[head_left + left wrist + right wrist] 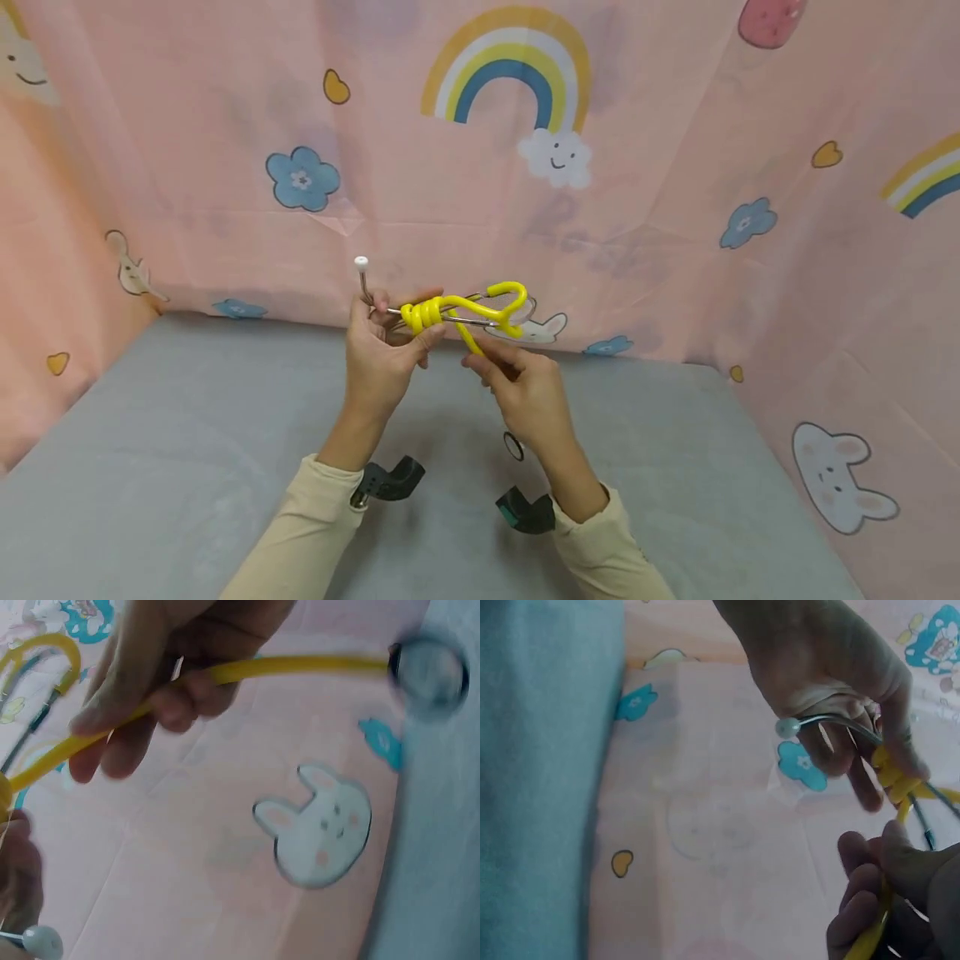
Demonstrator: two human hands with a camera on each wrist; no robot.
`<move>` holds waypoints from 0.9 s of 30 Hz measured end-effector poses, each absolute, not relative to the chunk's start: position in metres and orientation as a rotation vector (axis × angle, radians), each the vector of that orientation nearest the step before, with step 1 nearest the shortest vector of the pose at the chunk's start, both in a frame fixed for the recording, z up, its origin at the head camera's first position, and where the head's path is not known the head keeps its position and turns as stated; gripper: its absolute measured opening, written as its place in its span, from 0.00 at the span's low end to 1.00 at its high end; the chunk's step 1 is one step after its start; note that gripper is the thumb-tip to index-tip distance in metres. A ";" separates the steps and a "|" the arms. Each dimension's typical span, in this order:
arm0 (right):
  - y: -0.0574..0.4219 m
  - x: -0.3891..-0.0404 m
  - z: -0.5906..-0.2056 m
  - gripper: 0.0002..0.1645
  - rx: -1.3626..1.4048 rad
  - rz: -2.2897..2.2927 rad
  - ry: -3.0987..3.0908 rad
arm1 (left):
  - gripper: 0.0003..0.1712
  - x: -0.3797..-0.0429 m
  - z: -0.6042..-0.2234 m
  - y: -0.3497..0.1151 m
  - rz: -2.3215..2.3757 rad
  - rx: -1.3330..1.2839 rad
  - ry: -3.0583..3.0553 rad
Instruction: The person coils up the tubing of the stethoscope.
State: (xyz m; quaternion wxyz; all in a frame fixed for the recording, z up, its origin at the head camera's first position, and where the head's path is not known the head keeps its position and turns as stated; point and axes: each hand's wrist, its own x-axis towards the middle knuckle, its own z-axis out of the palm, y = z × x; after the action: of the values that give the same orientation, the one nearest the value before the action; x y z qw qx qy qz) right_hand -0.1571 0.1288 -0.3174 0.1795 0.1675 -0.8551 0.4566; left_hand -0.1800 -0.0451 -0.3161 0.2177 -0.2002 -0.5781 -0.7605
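A stethoscope with yellow tubing (pixel 422 315) is held up over the table, its tubing wound in several turns around the metal ear tubes (pixel 468 321). My left hand (pixel 378 358) grips the coiled part, thumb across the front. A white ear tip (pixel 362 263) sticks up beyond that hand. To the right, the tubing bends into a yellow loop (pixel 517 292). My right hand (pixel 532 396) pinches the free length of tubing below the coil. In the left wrist view, this tubing runs through the right fingers to the round chest piece (pixel 431 675), which is blurred.
A grey table (pixel 187 433) lies beneath both hands. Behind it hangs a pink printed curtain (pixel 637 83) with rainbows, flowers and rabbits, which also runs along both sides. Black camera mounts (pixel 393 479) sit at the wrists over beige sleeves (pixel 300 533).
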 end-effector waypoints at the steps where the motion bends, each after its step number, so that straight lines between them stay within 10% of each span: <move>1: 0.128 -0.157 -0.318 0.21 0.462 1.277 -2.445 | 0.33 -0.180 -0.316 -0.045 -2.084 -0.516 -1.614; 13: 0.116 -0.147 -0.320 0.15 0.521 1.057 -2.475 | 0.33 -0.178 -0.315 -0.040 -1.928 -0.292 -1.668; 27: 0.130 -0.144 -0.312 0.12 0.585 0.885 -2.464 | 0.25 -0.179 -0.324 -0.040 -0.866 -0.668 -2.059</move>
State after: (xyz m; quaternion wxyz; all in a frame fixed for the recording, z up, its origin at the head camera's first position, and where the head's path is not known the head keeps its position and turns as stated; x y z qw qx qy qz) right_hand -0.1444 0.1297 -0.3120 0.2274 0.2123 -0.8945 0.3211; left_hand -0.1788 -0.0395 -0.3240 0.3941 -0.2635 -0.8116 -0.3413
